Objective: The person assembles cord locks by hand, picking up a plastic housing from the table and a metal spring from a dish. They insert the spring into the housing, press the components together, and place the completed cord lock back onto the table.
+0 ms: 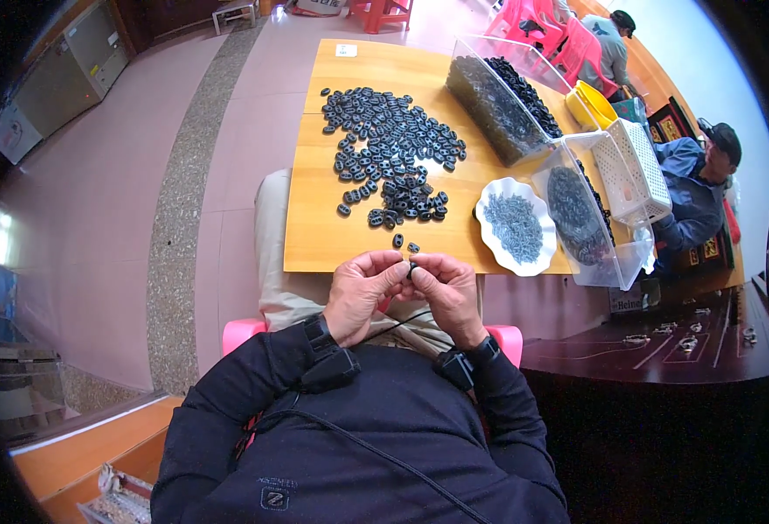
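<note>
Just off the table's near edge, my left hand [362, 293] and my right hand [444, 293] meet in front of my body. Both are closed, thumbs and fingertips pinching one small black part [412, 271] between them, which looks like a cord lock and is mostly covered by the fingers. Beyond the fingertips lie two loose black two-hole cord locks, one [398, 239] to the left and another [413, 248] beside it. Farther off, a large spread of the same black cord locks [375, 131] covers the table's left and middle.
On the wooden table [314, 244], a white scalloped dish [492, 247] holds small grey metal pieces, perhaps springs. Two clear bins [498, 113] [607, 271] hold dark parts. A white perforated basket [633, 170] and a yellow bowl [589, 105] stand rightward, near a seated person [694, 188].
</note>
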Demonstrator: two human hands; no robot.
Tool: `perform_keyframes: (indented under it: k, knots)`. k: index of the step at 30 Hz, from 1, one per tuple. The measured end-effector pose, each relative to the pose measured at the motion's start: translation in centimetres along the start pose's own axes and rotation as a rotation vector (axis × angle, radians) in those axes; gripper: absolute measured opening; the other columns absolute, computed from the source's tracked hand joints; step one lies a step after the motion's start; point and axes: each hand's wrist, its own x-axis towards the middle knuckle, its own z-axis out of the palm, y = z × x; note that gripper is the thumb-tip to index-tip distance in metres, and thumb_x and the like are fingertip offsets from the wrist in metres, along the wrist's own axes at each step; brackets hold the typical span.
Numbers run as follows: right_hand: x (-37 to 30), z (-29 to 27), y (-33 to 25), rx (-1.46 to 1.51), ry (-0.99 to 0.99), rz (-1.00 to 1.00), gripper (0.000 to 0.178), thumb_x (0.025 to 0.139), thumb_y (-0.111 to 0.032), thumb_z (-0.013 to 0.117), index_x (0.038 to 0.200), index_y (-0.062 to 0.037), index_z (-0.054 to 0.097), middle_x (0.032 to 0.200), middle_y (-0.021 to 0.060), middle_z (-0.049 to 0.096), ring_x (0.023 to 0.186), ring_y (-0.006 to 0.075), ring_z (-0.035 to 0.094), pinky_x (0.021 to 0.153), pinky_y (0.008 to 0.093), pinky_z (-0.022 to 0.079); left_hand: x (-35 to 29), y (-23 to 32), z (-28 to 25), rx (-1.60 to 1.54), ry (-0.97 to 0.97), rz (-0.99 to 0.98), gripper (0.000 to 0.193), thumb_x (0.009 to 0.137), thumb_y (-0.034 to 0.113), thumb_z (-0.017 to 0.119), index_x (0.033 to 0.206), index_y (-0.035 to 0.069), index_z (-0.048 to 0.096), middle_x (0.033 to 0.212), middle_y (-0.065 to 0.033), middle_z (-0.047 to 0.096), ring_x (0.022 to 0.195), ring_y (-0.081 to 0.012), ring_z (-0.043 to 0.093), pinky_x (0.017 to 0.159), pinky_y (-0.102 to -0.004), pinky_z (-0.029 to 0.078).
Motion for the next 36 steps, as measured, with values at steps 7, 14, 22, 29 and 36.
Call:
perform_keyframes:
  k: [7, 14, 22, 29, 36]
  knots:
    - [0.0, 0.0, -0.3, -0.001, -0.073, -0.014, 0.034, 0.088, 0.0, 0.061, 0.122, 0.0027, 0.057, 0.098, 0.0147, 0.068, 0.083, 0.0215, 0.069, 0.075, 0.0311, 0.059, 0.0, 0.0, -0.1, -0.012, 0.015, -0.008, 0.023, 0.089, 0.014, 0.066, 0.107, 0.002, 0.059, 0.09, -0.0051, 0.065, 0.072, -0.013, 0.062, 0.058, -0.0249, 0.053]
    - [0.0, 0.0, -0.2, 0.018, -0.06, 0.001, 0.035, 0.088, 0.0, 0.062, 0.123, 0.0029, 0.057, 0.1, 0.0148, 0.068, 0.085, 0.022, 0.069, 0.075, 0.0305, 0.058, -0.1, 0.1, 0.2, -0.032, 0.009, 0.003, 0.023, 0.09, 0.014, 0.065, 0.107, 0.001, 0.059, 0.091, -0.0053, 0.065, 0.073, -0.0135, 0.062, 0.06, -0.0261, 0.054]
    - [0.3, -0.5, 0.1, -0.021, -0.005, -0.009, 0.033, 0.089, 0.0, 0.062, 0.121, 0.0052, 0.056, 0.096, 0.012, 0.068, 0.08, 0.0168, 0.068, 0.074, 0.0275, 0.057, 0.5, -0.5, -0.8, -0.067, 0.017, 0.046, 0.019, 0.093, 0.006, 0.058, 0.109, -0.002, 0.058, 0.097, -0.0096, 0.065, 0.083, -0.0152, 0.066, 0.076, -0.0273, 0.057]
    - [0.5, -1.1, 0.0, -0.119, 0.006, -0.026, 0.033, 0.089, 0.0, 0.061, 0.121, 0.0062, 0.056, 0.095, 0.0112, 0.068, 0.08, 0.0166, 0.068, 0.072, 0.0264, 0.057, 0.4, -0.3, -0.6, -0.055, 0.044, 0.068, 0.02, 0.09, 0.002, 0.059, 0.109, -0.004, 0.056, 0.097, -0.0134, 0.065, 0.081, -0.0179, 0.067, 0.076, -0.027, 0.058]
    - [0.7, -1.4, 0.1, -0.153, 0.03, -0.019, 0.032, 0.088, 0.0, 0.063, 0.118, 0.0063, 0.057, 0.096, 0.0096, 0.067, 0.08, 0.0144, 0.066, 0.073, 0.0255, 0.056, 0.3, -0.1, -0.5, -0.038, 0.051, 0.023, 0.019, 0.089, 0.001, 0.061, 0.106, -0.004, 0.057, 0.096, -0.0137, 0.066, 0.082, -0.0203, 0.068, 0.075, -0.0285, 0.058]
